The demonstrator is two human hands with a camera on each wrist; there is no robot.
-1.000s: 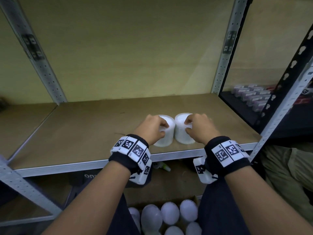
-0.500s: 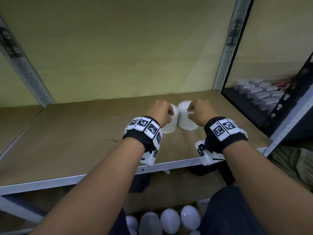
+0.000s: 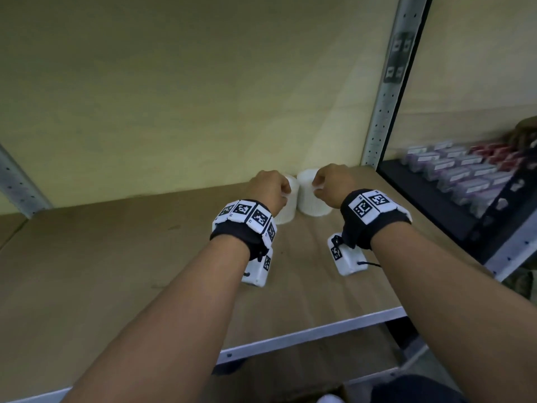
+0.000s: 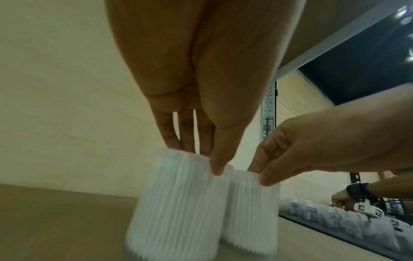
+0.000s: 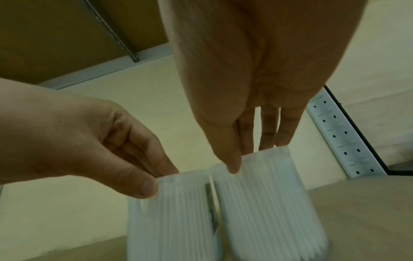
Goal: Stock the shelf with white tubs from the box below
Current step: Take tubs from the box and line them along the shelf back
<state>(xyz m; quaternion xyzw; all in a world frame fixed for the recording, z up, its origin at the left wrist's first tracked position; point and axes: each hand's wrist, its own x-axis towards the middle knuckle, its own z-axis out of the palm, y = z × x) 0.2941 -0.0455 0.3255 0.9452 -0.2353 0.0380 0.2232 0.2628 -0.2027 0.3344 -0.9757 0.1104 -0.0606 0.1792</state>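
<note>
Two ribbed white tubs stand side by side on the wooden shelf board, close to the back wall. My left hand pinches the top rim of the left tub, thumb in front and fingers behind, as the left wrist view shows for this hand and tub. My right hand pinches the rim of the right tub the same way, seen up close on hand and tub. The tubs look motion-blurred and almost touch.
A perforated metal upright stands just right of the tubs. Beyond it a dark shelf holds rows of purple and red boxes, where another person's hand reaches. The shelf's metal front edge is near me. One tub top shows below.
Both hands have slid the two tubs from near the shelf's front edge back toward the rear wall. The box of tubs below has almost left the head view.
</note>
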